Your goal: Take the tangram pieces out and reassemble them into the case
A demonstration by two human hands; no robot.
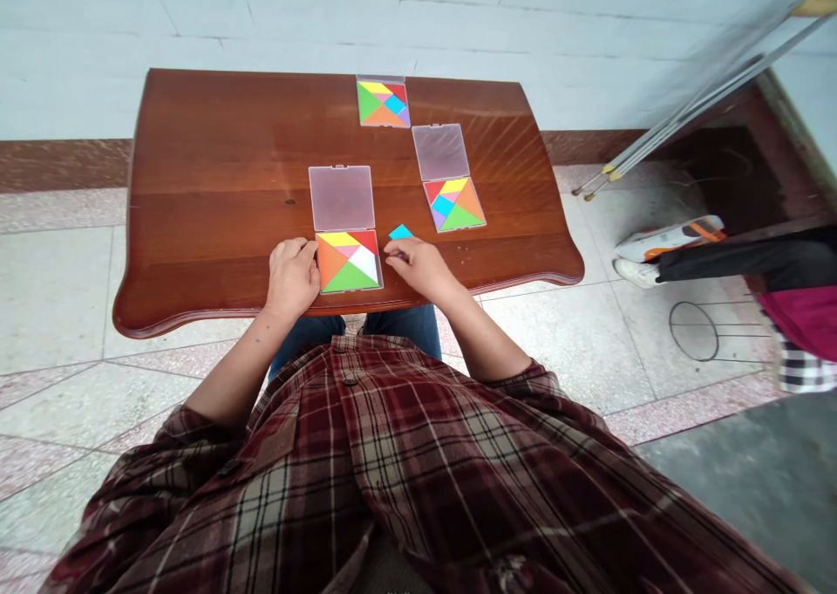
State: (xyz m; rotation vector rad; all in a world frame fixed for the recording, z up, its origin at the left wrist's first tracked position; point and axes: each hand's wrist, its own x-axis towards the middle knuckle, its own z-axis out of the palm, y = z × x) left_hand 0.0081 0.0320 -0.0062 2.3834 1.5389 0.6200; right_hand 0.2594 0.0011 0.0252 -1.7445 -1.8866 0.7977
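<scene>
The nearest tangram case (349,289) lies flat with its clear lid (341,199) folded back behind it. Orange, yellow, pink, red and green pieces fill most of its tray, and a bare white patch (365,266) shows at the right. My left hand (294,276) is closed, with its curled fingers at the case's left edge. Just right of the case, my right hand (422,269) pinches a small purple tangram piece (400,255), mostly hidden by the fingers. A blue tangram piece (401,231) lies on the table just beyond that hand.
Two more tangram cases, one at the table's back (383,125) and one to the right (484,224), hold coloured pieces. The brown wooden table (215,167) stands near a pale wall. At right are a crutch (615,169), a person's leg (712,261) and a round wire frame (694,304).
</scene>
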